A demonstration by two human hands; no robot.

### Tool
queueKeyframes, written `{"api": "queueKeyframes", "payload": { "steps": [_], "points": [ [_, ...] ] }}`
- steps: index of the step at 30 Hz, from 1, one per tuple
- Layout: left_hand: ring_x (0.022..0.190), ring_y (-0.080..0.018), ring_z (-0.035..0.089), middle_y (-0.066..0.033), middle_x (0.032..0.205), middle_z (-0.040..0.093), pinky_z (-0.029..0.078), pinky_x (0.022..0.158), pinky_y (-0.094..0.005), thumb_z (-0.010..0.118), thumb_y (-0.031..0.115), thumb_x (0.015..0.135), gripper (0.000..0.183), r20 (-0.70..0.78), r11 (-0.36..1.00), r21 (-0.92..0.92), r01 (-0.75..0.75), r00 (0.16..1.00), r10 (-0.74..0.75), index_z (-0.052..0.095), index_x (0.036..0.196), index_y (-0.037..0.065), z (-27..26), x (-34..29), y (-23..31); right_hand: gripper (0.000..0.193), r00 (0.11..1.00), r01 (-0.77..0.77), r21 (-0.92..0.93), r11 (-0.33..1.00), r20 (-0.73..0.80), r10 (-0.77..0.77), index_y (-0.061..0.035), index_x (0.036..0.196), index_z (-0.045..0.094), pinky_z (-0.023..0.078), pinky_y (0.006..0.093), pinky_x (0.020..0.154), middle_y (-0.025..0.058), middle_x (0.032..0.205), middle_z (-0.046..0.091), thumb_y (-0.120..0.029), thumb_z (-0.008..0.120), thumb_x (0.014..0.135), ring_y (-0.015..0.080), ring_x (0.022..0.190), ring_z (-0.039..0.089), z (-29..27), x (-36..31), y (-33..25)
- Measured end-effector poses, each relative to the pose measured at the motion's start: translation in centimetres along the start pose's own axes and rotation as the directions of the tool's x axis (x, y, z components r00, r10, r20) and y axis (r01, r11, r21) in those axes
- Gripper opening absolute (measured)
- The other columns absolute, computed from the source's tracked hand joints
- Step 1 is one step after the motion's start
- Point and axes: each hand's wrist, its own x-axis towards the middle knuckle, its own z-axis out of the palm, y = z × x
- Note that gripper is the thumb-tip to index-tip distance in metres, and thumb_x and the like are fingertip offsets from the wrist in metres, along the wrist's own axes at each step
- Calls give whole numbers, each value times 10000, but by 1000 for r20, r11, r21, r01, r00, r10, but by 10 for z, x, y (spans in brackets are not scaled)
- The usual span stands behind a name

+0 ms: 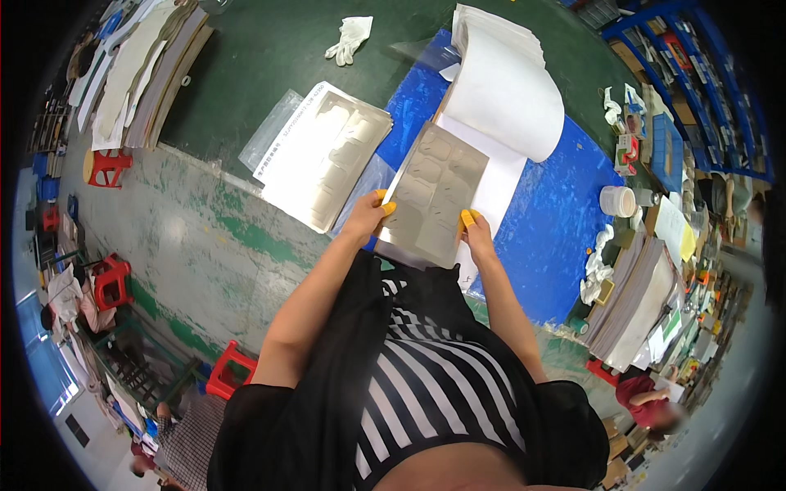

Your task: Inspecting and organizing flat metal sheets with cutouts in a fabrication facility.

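A thin metal plate [442,176] with rows of etched rounded shapes tilts between my two hands at the table's near edge. My left hand [366,214], with yellow finger covers, grips its lower left edge. On the opposite edge, my right hand [476,233], also in yellow covers, pinches the plate. White paper [501,176] lies beneath and beyond it, and a stack of white sheets [503,90] curls back at the far side. To the left rests a stack of similar metal plates [348,147] on a printed white sheet [286,164].
A blue mat [557,221] covers part of the green table [262,65]. A white glove [352,39] lies at the far side. Large board stacks stand left [155,74] and right [626,303]. A white tub [616,201] sits at the right. Red stools [232,370] stand on the floor.
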Motion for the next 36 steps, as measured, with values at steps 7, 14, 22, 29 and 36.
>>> {"api": "queueKeyframes", "payload": {
  "steps": [7,14,22,29,36],
  "points": [
    [774,-206,565,-136,895,593,447,697,-302,590,66,797,296,-208,876,353,-328,886,415,564,1086,6,-45,-6,-2,254,927,374,-90,923,52,-371,-3,1102,512,462,226,615,61,934,600,-113,544,876,107,784,559,55,-4,-26],
    [853,-372,553,-205,901,549,448,726,-405,593,47,727,253,-370,627,756,-188,668,646,595,977,5,-133,1,10,220,900,407,23,913,158,-405,-4,1044,529,473,215,550,57,902,602,-49,587,836,97,711,568,157,12,-41],
    [762,-356,547,-179,815,546,442,676,-427,594,36,708,147,-451,559,829,-28,557,698,575,850,6,-207,26,-8,215,924,285,-310,907,341,-174,-24,1029,575,476,221,511,60,810,611,-113,588,833,96,616,566,209,33,-35],
    [897,-354,518,-176,914,538,426,767,-407,580,30,724,215,-479,552,834,14,514,711,599,938,31,-206,32,-19,255,898,414,-268,870,276,-342,-66,1105,572,468,231,513,45,839,611,-107,541,855,101,633,561,133,16,-21],
    [931,-350,489,-174,1010,519,419,793,-413,585,33,700,235,-381,391,917,77,455,805,606,934,29,-182,20,0,304,729,290,-856,429,-93,-679,-47,1075,561,455,357,751,154,990,540,-86,615,779,280,884,530,-15,-38,3]
  ]
}}
